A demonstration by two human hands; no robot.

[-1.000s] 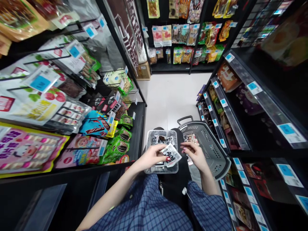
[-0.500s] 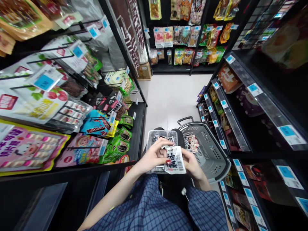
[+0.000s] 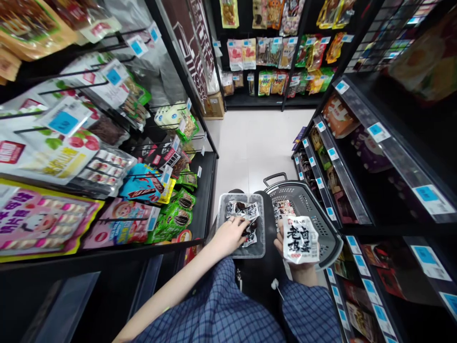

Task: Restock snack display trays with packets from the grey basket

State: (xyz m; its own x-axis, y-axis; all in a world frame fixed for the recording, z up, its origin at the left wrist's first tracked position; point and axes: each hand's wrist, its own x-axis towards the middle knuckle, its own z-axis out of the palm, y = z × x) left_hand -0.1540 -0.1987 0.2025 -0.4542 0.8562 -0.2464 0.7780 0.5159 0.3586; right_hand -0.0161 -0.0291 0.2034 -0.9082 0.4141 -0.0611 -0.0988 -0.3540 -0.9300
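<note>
Left hand (image 3: pixel 230 237): over the clear tub (image 3: pixel 259 249), fingers bent onto small packets (image 3: pixel 252 211); pinch cannot be confirmed. Packets lie beneath and just beyond its fingertips. Right hand (image 3: pixel 280 242): pinches white packet (image 3: pixel 301 240) at its left edge, beside the basket (image 3: pixel 316 205)

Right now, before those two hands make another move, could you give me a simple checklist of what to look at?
1. Right hand has hold of the white packet: ok, its fingers are at the packet's edge.
2. White packet away from the clear tub: ok, it is held up to the right of it.
3. Left hand out of the clear tub: not ok, its fingers are inside, at the small packets.
4. Left hand gripping one of the small packets: cannot tell, the hand hides its fingertips' contact.
5. Grey basket open at the top: ok, its inside shows.
</note>
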